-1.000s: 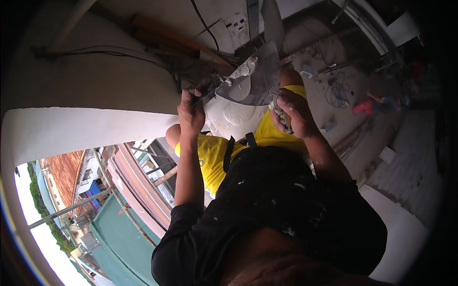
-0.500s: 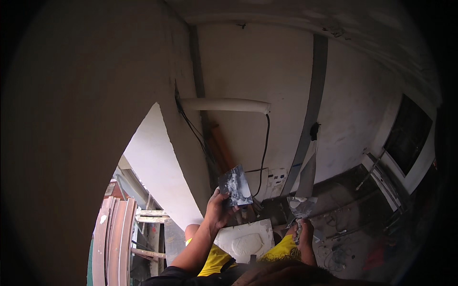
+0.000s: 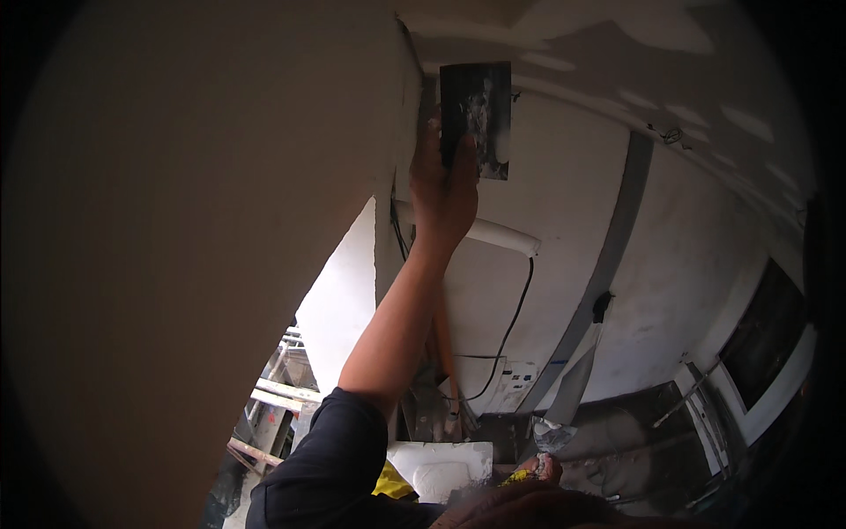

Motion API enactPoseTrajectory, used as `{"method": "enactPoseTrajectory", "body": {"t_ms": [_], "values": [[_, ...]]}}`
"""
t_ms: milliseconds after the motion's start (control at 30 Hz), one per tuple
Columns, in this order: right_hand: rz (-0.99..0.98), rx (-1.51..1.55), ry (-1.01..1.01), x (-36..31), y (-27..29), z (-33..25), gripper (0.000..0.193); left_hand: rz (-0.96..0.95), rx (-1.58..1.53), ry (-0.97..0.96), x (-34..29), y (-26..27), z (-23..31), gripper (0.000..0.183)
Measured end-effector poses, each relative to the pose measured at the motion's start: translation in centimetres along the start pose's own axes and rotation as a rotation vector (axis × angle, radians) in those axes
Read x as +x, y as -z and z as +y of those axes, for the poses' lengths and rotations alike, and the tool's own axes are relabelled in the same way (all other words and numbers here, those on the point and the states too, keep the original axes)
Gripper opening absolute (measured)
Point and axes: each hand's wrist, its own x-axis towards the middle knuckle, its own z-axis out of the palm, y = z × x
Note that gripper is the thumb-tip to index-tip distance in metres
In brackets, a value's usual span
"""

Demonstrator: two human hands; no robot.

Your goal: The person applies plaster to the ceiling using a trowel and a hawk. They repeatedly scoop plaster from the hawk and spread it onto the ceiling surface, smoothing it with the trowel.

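Observation:
My left hand [image 3: 445, 189] is raised high in front of me, against the upper wall. It grips a dark rectangular plate [image 3: 492, 123] smeared with white plaster, the thumb lying across its face. Low at the bottom right is my right hand [image 3: 546, 465], fingers closed and partly out of sight. Just beyond those fingers shows a wide grey blade with whitish smears [image 3: 553, 434], which looks like a putty knife; its handle is mostly hidden. Below, a pale board or lid [image 3: 445, 465] with a rounded raised shape lies by my yellow shorts.
A large pale wall panel [image 3: 211, 229] fills the left, with an angled opening beside it. A white pipe [image 3: 502, 234] with a black cable [image 3: 522, 322] sticks out ahead. A pale strip [image 3: 577, 379] hangs at the right. Long pieces [image 3: 712, 414] lean near a dark window [image 3: 765, 331].
My left hand has lifted the plate from waist level up to the upper wall. My right hand stays low, a little nearer the bottom edge. The view has tilted upward.

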Motion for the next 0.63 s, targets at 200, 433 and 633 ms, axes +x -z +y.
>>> {"method": "enactPoseTrajectory", "body": {"t_ms": [200,433,633], "values": [[-0.058,-0.155,0.084,1.2,1.7,-0.1,0.025,0.110,0.033,-0.271,11.7,-4.3,-0.4,0.037],[-0.009,-0.314,0.240,-0.9,-0.1,-1.8,0.027,0.146,0.193,-0.373,18.8,-9.2,-0.3,0.036],[-0.124,-0.123,0.075,2.3,2.2,1.0,0.026,0.083,0.315,-0.318,22.8,-10.0,-2.5,0.042]]}}
